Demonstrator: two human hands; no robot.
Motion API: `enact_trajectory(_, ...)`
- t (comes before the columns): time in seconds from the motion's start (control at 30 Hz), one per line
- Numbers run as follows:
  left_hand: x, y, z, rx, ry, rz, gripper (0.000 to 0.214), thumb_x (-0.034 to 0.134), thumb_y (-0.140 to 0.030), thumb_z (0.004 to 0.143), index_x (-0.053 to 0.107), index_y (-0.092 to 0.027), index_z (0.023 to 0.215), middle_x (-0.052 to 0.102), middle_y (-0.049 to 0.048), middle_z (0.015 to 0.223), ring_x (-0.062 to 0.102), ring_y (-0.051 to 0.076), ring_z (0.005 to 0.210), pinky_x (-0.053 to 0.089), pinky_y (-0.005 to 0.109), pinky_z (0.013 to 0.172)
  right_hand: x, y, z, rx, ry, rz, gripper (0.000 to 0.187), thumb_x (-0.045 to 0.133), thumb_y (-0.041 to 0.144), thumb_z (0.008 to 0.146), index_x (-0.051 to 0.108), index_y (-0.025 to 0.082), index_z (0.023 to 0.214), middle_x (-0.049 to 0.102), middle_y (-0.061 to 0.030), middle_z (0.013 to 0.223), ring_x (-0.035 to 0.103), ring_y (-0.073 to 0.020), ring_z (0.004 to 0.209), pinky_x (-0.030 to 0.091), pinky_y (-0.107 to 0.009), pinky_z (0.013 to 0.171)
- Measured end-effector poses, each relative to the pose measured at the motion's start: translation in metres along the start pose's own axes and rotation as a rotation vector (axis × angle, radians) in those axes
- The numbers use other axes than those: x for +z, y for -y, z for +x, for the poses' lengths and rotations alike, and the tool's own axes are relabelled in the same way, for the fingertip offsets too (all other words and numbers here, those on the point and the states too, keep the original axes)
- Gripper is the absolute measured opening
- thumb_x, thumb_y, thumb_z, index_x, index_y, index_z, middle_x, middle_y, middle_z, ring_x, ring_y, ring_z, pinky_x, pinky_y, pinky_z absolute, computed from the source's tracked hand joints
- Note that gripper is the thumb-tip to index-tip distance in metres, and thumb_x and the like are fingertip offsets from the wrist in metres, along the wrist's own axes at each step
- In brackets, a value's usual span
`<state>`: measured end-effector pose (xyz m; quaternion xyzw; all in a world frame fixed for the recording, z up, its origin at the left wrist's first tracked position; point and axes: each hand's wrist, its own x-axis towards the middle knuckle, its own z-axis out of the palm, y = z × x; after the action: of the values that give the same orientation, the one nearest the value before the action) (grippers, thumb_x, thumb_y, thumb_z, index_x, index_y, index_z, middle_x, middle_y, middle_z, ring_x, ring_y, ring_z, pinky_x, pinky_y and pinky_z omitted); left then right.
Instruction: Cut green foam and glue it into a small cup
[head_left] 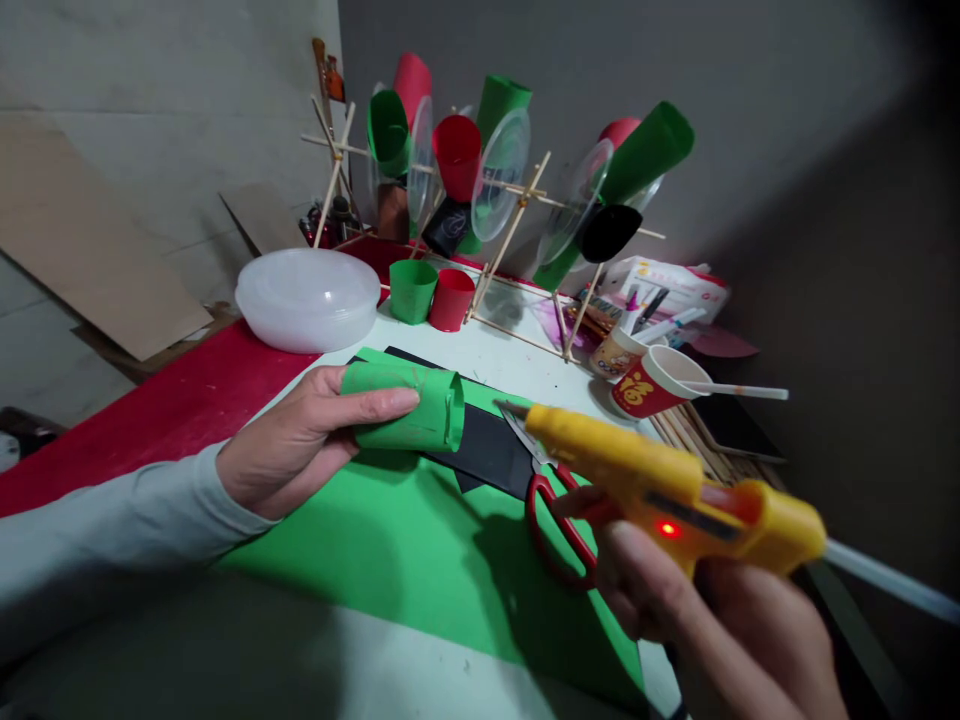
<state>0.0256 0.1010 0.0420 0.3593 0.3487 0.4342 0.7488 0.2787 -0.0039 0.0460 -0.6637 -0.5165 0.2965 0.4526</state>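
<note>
My left hand (300, 440) is closed around a green paper tube (409, 410), its thumb lying along the side. A strip of glue or a ridge shows near the tube's right end. In my right hand (697, 600) is a yellow glue gun (622, 455), with a red light glowing on its body and a glue stick coming out of the back. The gun's nozzle points left toward the tube, apart from it. Red-handled scissors (544, 500) lie under the gun, on black paper (495, 450) and a green sheet (360, 540).
Behind stands a wooden stick frame (517, 215) carrying clear discs and coloured tubes. Green (412, 292) and red (451, 300) paper cups stand before it. A translucent bowl (307, 300) sits at left, a red paper cup (645, 385) with a stick at right. Cardboard (90, 230) leans on the wall.
</note>
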Motion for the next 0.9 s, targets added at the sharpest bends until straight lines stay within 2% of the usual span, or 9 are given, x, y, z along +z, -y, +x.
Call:
enact_trajectory(0.07, -0.002, 0.000, 0.001, 0.016, -0.009, 0.024, 0.008, 0.077, -0.020, 0.078, 0.080, -0.014, 0.082, 0.080, 0.0092, 0.081, 0.074, 0.022, 0.075, 0.062, 0.029, 0.074, -0.001, 0.004, 0.012, 0.110, 0.062, 0.247, 0.035, 0.074, 0.054, 0.079, 0.077, 0.019, 0.081, 0.061, -0.0027, 0.057, 0.050, -0.0124, 0.044, 0.039, -0.022, 0.037)
enact_trajectory(0.13, -0.002, -0.001, 0.000, 0.016, -0.023, 0.044, 0.008, 0.077, -0.020, 0.078, 0.078, -0.013, 0.077, 0.079, 0.0094, 0.081, 0.072, 0.020, 0.072, 0.061, 0.026, 0.069, -0.001, 0.005, 0.027, 0.182, 0.056, 0.464, 0.032, 0.074, 0.050, 0.080, 0.078, 0.019, 0.086, 0.067, -0.0049, 0.068, 0.054, -0.0110, 0.051, 0.043, -0.020, 0.043)
enact_trajectory(0.23, 0.000, -0.003, -0.002, -0.025, -0.049, 0.048, 0.009, 0.076, -0.020, 0.080, 0.077, -0.012, 0.076, 0.079, 0.0094, 0.082, 0.071, 0.018, 0.071, 0.060, 0.025, 0.067, 0.001, -0.002, 0.044, 0.262, 0.032, 0.608, 0.028, 0.080, 0.041, 0.075, 0.077, 0.017, 0.088, 0.070, -0.0060, 0.082, 0.058, -0.0102, 0.063, 0.049, -0.017, 0.055)
enact_trajectory(0.37, 0.003, -0.004, -0.004, -0.061, -0.070, 0.009, 0.014, 0.081, -0.019, 0.075, 0.079, -0.011, 0.086, 0.080, 0.0104, 0.083, 0.073, 0.020, 0.072, 0.062, 0.028, 0.069, 0.003, -0.014, 0.053, 0.339, 0.051, 0.582, 0.024, 0.083, 0.033, 0.069, 0.073, 0.014, 0.078, 0.064, -0.0014, 0.065, 0.054, -0.0076, 0.056, 0.042, -0.014, 0.048)
enact_trajectory(0.5, 0.006, -0.005, -0.004, -0.079, -0.089, -0.027, 0.022, 0.086, -0.018, 0.069, 0.080, -0.012, 0.089, 0.080, 0.0108, 0.083, 0.074, 0.022, 0.073, 0.064, 0.030, 0.069, 0.002, -0.022, 0.060, 0.368, 0.055, 0.529, 0.023, 0.084, 0.032, 0.067, 0.068, 0.015, 0.069, 0.064, 0.0002, 0.059, 0.052, -0.0071, 0.049, 0.038, -0.016, 0.042)
enact_trajectory(0.7, 0.010, -0.006, -0.006, -0.102, -0.137, 0.000, 0.026, 0.093, -0.019, 0.056, 0.079, -0.011, 0.076, 0.079, 0.0115, 0.076, 0.072, 0.021, 0.067, 0.063, 0.028, 0.065, -0.002, -0.030, 0.069, 0.372, 0.111, 0.528, 0.022, 0.083, 0.033, 0.070, 0.072, 0.014, 0.073, 0.069, -0.0037, 0.068, 0.060, -0.0110, 0.056, 0.038, -0.017, 0.041)
enact_trajectory(0.9, 0.002, -0.005, -0.004, -0.109, -0.118, 0.053, 0.027, 0.094, -0.025, 0.056, 0.076, -0.012, 0.070, 0.076, 0.0062, 0.071, 0.068, 0.017, 0.064, 0.061, 0.026, 0.062, -0.005, -0.034, 0.069, 0.330, 0.154, 0.557, 0.023, 0.079, 0.035, 0.076, 0.073, 0.014, 0.081, 0.070, -0.0057, 0.074, 0.060, -0.0124, 0.061, 0.042, -0.019, 0.045)
